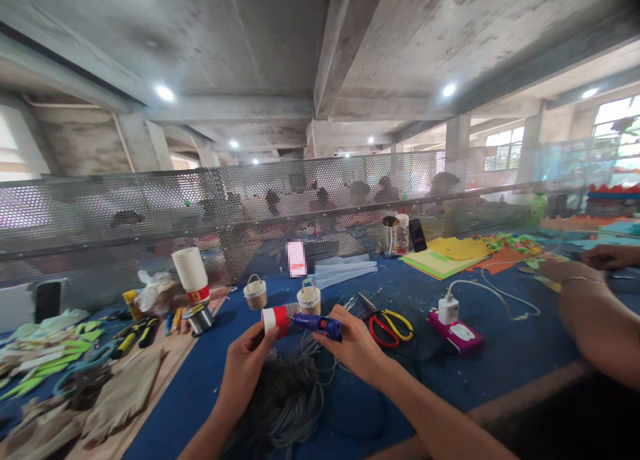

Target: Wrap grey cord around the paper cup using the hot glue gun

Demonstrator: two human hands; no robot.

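My left hand is closed round a small red and white paper cup, held on its side above the blue table. My right hand grips a blue and purple glue gun, its nozzle pointing left and touching the cup's side. Below both hands lies a bundle of grey cord. Two small cord-wrapped baskets with handles stand just behind the cup.
Red and yellow scissors lie right of my right hand, beside a white plug on a pink power strip. A stack of paper cups, pens and brown cloth lie left. Another person's arm rests at the right. A perforated metal screen backs the table.
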